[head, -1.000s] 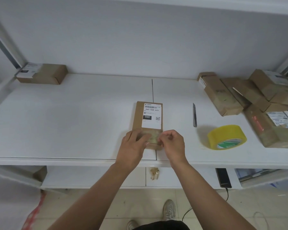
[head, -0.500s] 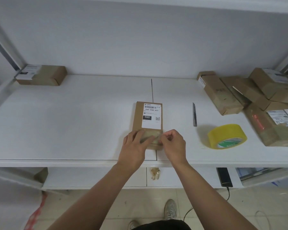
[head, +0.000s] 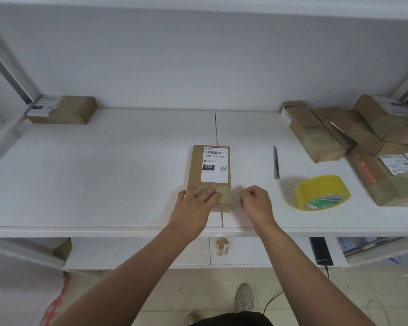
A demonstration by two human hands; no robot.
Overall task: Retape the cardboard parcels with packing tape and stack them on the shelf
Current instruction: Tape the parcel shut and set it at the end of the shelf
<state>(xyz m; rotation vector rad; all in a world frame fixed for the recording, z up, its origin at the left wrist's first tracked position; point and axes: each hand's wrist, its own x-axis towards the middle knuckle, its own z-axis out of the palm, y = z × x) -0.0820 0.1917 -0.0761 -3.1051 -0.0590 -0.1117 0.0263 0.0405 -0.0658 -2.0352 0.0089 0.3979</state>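
1. Since a second ago the right hand point(head: 254, 203) has come off the near end of the labelled parcel point(head: 210, 177) and now sits just to the right of it, apart from the cardboard; the left hand point(head: 193, 208) has stayed on the parcel, and the parcel itself has not shifted.
2. Left grip: wide, with straight fingers pressing flat on the taped near end of the parcel, holding nothing.
3. Right grip: narrow, the fingers curled in with the thumb against the fingertips. Whether a bit of tape is pinched there cannot be told.
4. The labelled parcel lies flat on the white shelf point(head: 104, 184), close to the front edge and across the seam between the two boards, with its white label on the far half and facing up.
5. Right of the parcel lies a slim dark knife point(head: 276, 162), well clear of it, and beyond that, nearer the front edge, the yellow tape roll point(head: 322, 191) rests tilted on the shelf.
6. Further right of the parcel a pile of cardboard parcels point(head: 353, 135) lies jumbled, some resting on others.
7. Far to the left of the parcel, in the back corner of the shelf, a single parcel point(head: 64, 109) lies on its own.
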